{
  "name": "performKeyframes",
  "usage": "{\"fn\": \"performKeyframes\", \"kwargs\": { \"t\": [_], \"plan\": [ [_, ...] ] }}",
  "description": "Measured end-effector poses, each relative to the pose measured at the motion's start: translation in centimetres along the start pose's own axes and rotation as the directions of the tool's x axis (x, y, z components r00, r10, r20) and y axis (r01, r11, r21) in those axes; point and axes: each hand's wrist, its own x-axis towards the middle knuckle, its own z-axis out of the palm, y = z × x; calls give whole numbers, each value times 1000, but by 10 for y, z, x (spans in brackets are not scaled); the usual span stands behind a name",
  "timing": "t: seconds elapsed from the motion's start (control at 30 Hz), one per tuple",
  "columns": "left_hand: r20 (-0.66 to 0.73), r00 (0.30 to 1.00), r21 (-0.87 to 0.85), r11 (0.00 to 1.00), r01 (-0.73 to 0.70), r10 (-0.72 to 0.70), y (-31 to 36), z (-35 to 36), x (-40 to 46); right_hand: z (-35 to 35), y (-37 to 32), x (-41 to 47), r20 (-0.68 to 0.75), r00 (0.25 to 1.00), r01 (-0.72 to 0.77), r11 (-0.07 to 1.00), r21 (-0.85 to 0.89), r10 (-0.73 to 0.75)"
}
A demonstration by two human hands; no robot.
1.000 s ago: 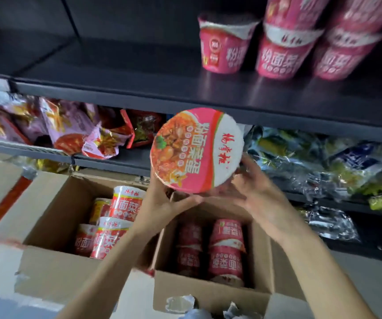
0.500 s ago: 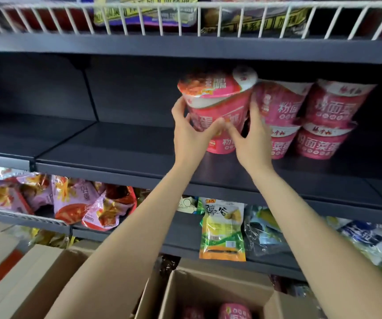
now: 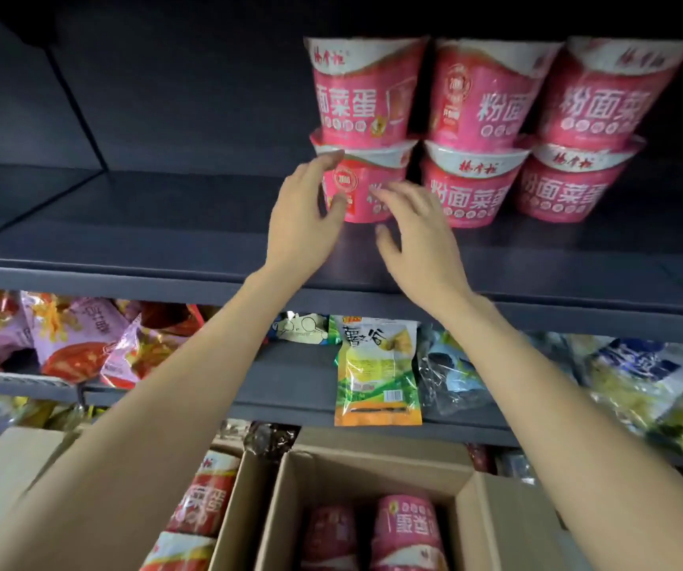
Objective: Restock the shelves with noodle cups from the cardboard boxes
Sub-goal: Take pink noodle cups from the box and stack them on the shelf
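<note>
Both hands are spread and nothing is gripped: the left hand (image 3: 304,212) and right hand (image 3: 416,236) are held just before the bottom-left noodle cup (image 3: 366,187), which is stood on the shelf (image 3: 166,241).

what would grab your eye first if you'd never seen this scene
Six pink plastic noodle cups stand two high on the dark grey metal shelf, upper right. Just before them, the left hand and right hand hover with fingers spread, holding nothing. Below, open brown cardboard boxes hold more cups.
</note>
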Motion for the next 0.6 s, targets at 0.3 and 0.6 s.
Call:
{"fn": "performKeyframes", "kwargs": {
  "t": [0.3, 0.6],
  "plan": [
    [142, 918, 73, 929, 364, -371, -68, -4, -252, 29, 8, -241, 151, 986, 63, 998, 22, -66],
    [365, 574, 569, 664, 485, -733, -117, 22, -349, 135, 67, -351, 844, 336, -100, 907, -409, 417]
  ]
}}
